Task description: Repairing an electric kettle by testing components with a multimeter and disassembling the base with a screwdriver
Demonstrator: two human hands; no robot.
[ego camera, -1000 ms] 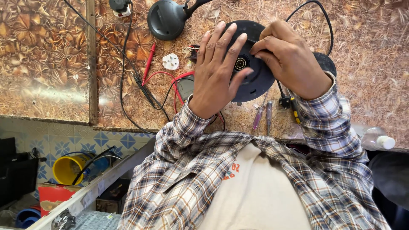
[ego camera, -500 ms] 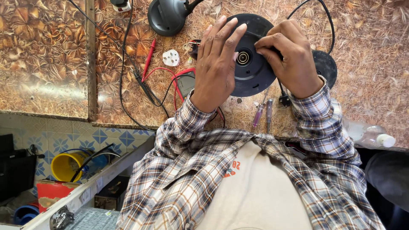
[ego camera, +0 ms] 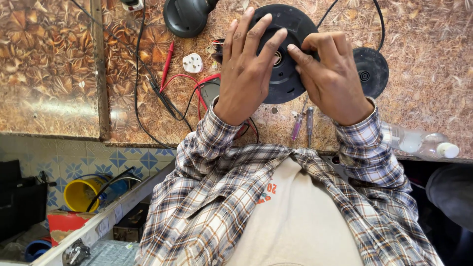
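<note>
A round black plastic base (ego camera: 290, 83) with a small metal hub at its middle lies on the brown patterned countertop (ego camera: 49, 64). My left hand (ego camera: 246, 69) lies flat across the disc's left half, fingers spread and pressing down on it. My right hand (ego camera: 330, 74) grips the disc's right side, its fingertips curled at the hub. A black cord runs off the top edge.
A smaller black disc (ego camera: 370, 71) sits right of my hands. Two screwdrivers (ego camera: 303, 123) lie near the counter edge. Red and black probe leads (ego camera: 170, 81), a white plug (ego camera: 192, 62) and a black round object (ego camera: 186, 17) lie left. A plastic bottle (ego camera: 419, 143) lies right. A yellow bucket (ego camera: 81, 193) stands below.
Both hands have closed in over the disc's middle; my right fingertips now meet the left hand's at the hub, which was uncovered before.
</note>
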